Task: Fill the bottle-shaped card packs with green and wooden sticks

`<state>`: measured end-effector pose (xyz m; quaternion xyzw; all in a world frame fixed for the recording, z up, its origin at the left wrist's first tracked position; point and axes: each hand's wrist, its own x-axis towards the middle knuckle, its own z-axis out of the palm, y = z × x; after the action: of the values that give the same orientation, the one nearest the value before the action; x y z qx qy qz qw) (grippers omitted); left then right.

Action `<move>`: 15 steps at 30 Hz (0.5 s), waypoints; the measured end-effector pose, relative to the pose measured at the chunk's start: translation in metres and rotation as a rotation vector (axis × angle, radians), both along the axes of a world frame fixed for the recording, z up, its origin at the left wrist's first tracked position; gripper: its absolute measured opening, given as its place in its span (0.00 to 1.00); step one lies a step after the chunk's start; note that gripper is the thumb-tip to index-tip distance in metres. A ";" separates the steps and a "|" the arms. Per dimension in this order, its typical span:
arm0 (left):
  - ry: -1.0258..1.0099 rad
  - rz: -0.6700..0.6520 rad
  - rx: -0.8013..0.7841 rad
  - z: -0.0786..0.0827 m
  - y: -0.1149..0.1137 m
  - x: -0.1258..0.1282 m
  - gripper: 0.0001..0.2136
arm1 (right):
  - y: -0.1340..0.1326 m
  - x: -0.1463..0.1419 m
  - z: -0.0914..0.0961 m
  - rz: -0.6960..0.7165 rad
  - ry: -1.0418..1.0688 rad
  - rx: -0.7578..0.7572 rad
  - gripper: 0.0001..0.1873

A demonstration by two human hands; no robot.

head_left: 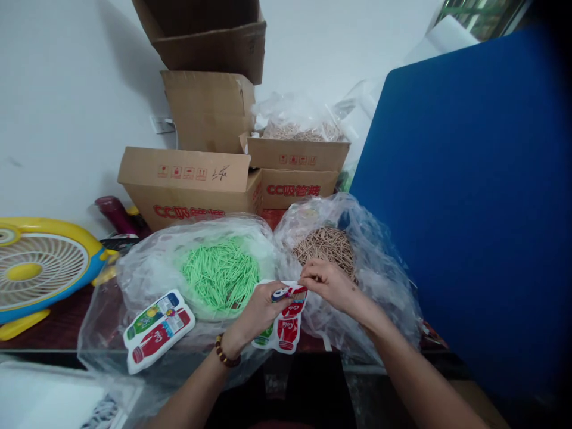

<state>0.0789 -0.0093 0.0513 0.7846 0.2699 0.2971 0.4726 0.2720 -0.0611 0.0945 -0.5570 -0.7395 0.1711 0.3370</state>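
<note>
My left hand is closed round a bottle-shaped candy packet, with red "Cola" print on one side and green on the other. My right hand is at the packet's top right corner, fingertips pinched together. What they grip is hidden. Brown sticks show by the packet's upper part. Just behind my right hand, thin brown candy sticks lie heaped in a clear plastic bag. Left of them is a pile of green candy sticks in another clear bag. A second printed packet rests flat on that bag's front left.
Cardboard boxes stand along the wall, one holding a bagged heap of brown sticks. At the left sits a yellow and blue fan near a dark red bottle. A large blue panel rises on the right.
</note>
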 end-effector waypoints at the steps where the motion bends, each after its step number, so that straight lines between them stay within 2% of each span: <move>1: 0.001 -0.001 0.007 0.000 0.000 0.000 0.06 | 0.001 0.000 0.002 0.039 -0.035 -0.024 0.09; 3: 0.002 -0.011 0.012 -0.001 0.001 0.000 0.07 | 0.003 -0.002 0.005 0.092 -0.088 -0.045 0.08; 6: 0.009 -0.019 0.006 -0.003 0.003 0.000 0.08 | 0.006 -0.007 0.004 0.094 -0.098 -0.033 0.10; 10: 0.014 -0.034 -0.084 -0.006 0.006 0.000 0.10 | 0.010 -0.010 -0.007 0.074 -0.023 -0.036 0.10; 15: -0.012 -0.030 -0.145 -0.008 0.009 -0.001 0.10 | 0.013 -0.009 -0.018 0.135 0.006 -0.050 0.08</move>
<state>0.0776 -0.0007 0.0433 0.7506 0.2762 0.2744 0.5339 0.2626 -0.0477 0.0770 -0.5136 -0.7700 0.2135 0.3127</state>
